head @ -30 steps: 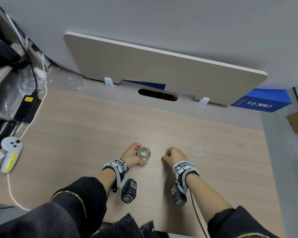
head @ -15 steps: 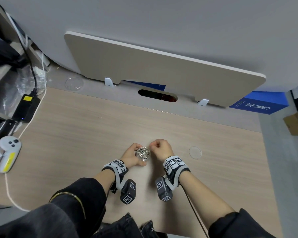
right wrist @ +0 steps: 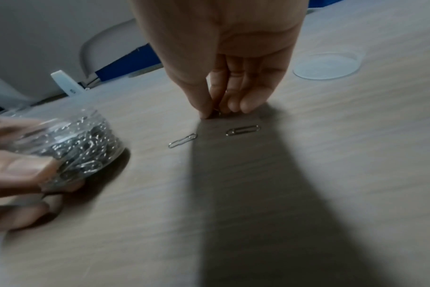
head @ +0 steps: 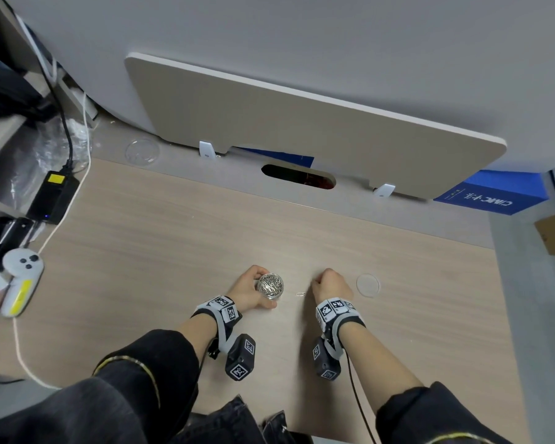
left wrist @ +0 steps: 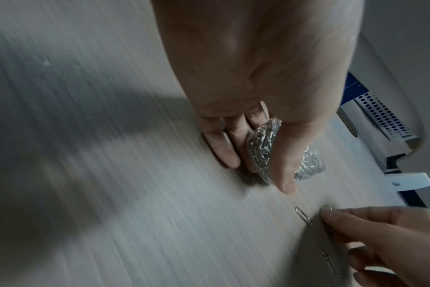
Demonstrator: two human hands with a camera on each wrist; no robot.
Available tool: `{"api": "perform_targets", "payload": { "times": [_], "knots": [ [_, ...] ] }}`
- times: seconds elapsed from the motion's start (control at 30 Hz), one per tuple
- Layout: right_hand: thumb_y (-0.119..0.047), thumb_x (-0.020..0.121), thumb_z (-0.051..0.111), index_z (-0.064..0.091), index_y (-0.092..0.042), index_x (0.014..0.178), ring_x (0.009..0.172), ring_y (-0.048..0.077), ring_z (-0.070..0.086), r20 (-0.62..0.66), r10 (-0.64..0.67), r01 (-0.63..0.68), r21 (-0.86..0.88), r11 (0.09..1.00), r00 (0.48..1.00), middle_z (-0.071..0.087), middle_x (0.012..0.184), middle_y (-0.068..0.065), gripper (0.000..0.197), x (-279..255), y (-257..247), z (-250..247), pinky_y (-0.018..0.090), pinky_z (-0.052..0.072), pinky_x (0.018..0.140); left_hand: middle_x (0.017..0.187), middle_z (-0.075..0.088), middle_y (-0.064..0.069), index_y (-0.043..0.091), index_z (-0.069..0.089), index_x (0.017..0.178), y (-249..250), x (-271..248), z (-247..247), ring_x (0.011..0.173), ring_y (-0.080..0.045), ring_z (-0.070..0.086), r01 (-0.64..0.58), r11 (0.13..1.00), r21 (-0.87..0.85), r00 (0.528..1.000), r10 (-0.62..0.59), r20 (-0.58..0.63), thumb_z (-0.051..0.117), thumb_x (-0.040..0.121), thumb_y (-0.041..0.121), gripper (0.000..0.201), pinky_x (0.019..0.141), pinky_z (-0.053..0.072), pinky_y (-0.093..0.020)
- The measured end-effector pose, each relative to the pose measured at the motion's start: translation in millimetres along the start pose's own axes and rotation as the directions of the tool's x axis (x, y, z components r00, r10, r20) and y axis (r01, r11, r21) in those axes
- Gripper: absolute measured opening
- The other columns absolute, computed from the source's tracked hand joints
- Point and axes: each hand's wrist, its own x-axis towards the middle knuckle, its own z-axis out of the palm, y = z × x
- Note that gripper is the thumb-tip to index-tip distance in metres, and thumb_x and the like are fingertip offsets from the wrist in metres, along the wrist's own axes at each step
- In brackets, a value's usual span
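A small clear round tub full of silver paper clips (head: 270,285) (left wrist: 265,153) (right wrist: 74,149) stands on the wooden desk, gripped by my left hand (head: 249,291) with thumb and fingers round its wall. To its right my right hand (head: 329,283) is lowered to the desk, thumb and forefinger pinching a paper clip (left wrist: 326,209) (right wrist: 215,114) against the surface. Two loose clips lie by it: one (head: 300,294) (right wrist: 182,141) (left wrist: 303,215) between the hands, another (right wrist: 243,130) (left wrist: 329,264) in the hand's shadow.
The tub's clear round lid (head: 367,285) (right wrist: 327,66) lies flat just right of my right hand. A white controller (head: 21,280), a black power brick (head: 52,197) and cables crowd the desk's left edge. A beige panel (head: 302,129) stands along the back.
My right hand went left to the tub half a second ago and has come back right, down to the desk, where it pinches a clip. The left hand kept hold of the tub.
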Motion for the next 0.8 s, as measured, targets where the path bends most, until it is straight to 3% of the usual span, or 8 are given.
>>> {"api": "perform_targets", "payload": {
  "times": [0.13,0.23,0.3,0.4,0.5,0.63,0.7,0.8],
  "knots": [
    [-0.024,0.082,0.053,0.065,-0.016,0.091,0.090,0.029,0.065,0.073,-0.073,0.072,0.016,0.997,0.995,0.069,0.096,0.006,0.018,-2.2,-4.0,-2.4,0.029,0.046,0.073,0.104,0.055,-0.004,0.027,0.050,0.093,2.6,-1.3,1.2,0.092,-0.018,0.057,-0.006,1.000,-0.004,1.000,0.006,0.008,0.083,0.029,0.020,0.073,0.079,0.052,-0.036],
    [-0.022,0.078,0.061,0.061,-0.020,0.069,0.078,0.022,0.065,0.103,-0.174,0.134,0.318,0.939,0.979,0.068,0.077,0.000,0.009,-4.3,-13.3,-7.9,0.027,0.049,0.071,0.103,0.056,-0.004,0.027,0.050,0.093,2.1,-1.0,1.6,0.091,-0.018,0.057,-0.015,1.000,-0.022,1.000,0.015,-0.002,0.082,0.025,0.025,0.075,0.079,0.051,-0.034],
    [-0.016,0.077,0.068,0.059,-0.023,0.060,0.062,0.013,0.058,0.123,-0.298,0.209,0.470,0.857,0.947,0.061,0.062,-0.007,0.020,-10.8,-26.3,-11.8,0.024,0.046,0.061,0.102,0.056,-0.003,0.026,0.050,0.093,1.4,-1.2,1.8,0.089,-0.018,0.057,-0.012,0.999,-0.037,1.000,0.012,0.002,0.082,0.025,0.024,0.075,0.076,0.051,-0.034],
    [-0.012,0.075,0.074,0.063,-0.023,0.063,0.052,0.002,0.049,0.199,-0.444,0.287,0.527,0.800,0.874,0.057,0.059,-0.011,0.019,-23.9,-45.9,-17.3,0.013,0.039,0.050,0.099,0.056,-0.002,0.025,0.050,0.093,2.6,-1.9,1.4,0.087,-0.019,0.057,-0.003,0.998,-0.067,1.000,0.004,0.015,0.082,0.026,0.020,0.074,0.071,0.052,-0.034],
    [-0.013,0.076,0.071,0.071,-0.017,0.074,0.058,0.000,0.052,0.165,-0.479,0.349,0.491,0.798,0.862,0.061,0.063,-0.013,0.004,-26.2,-50.1,-16.6,0.015,0.041,0.060,0.099,0.056,-0.003,0.024,0.050,0.094,0.6,-0.4,1.6,0.089,-0.021,0.057,0.000,0.997,-0.074,1.000,0.002,0.017,0.082,0.025,0.019,0.075,0.076,0.051,-0.037],
    [-0.019,0.080,0.060,0.068,-0.022,0.082,0.081,0.016,0.064,-0.035,-0.277,0.267,0.408,0.873,0.960,0.071,0.083,-0.005,0.009,-19.4,-33.1,-14.9,0.028,0.050,0.075,0.101,0.056,-0.004,0.026,0.051,0.093,-2.5,2.0,2.5,0.088,-0.018,0.056,-0.012,0.998,-0.054,1.000,0.012,-0.004,0.082,0.024,0.023,0.075,0.078,0.050,-0.035],
    [-0.023,0.081,0.061,0.064,-0.021,0.092,0.093,0.021,0.062,-0.015,-0.242,0.240,0.207,0.948,0.970,0.068,0.098,0.000,0.012,-17.6,-15.9,-13.7,0.030,0.048,0.080,0.100,0.056,-0.004,0.026,0.050,0.093,-2.8,2.6,3.3,0.088,-0.017,0.056,-0.021,0.998,-0.054,1.000,0.021,-0.002,0.082,0.024,0.023,0.076,0.079,0.049,-0.032],
    [-0.030,0.080,0.065,0.058,-0.020,0.097,0.098,0.026,0.060,0.118,-0.332,0.342,-0.071,0.937,0.936,0.059,0.106,0.003,0.021,-19.9,3.5,-6.1,0.033,0.049,0.083,0.103,0.055,-0.005,0.027,0.049,0.093,-2.4,3.0,3.1,0.089,-0.016,0.056,-0.027,0.999,-0.042,1.000,0.027,0.000,0.084,0.030,0.012,0.073,0.079,0.048,-0.028]
  ]
}}
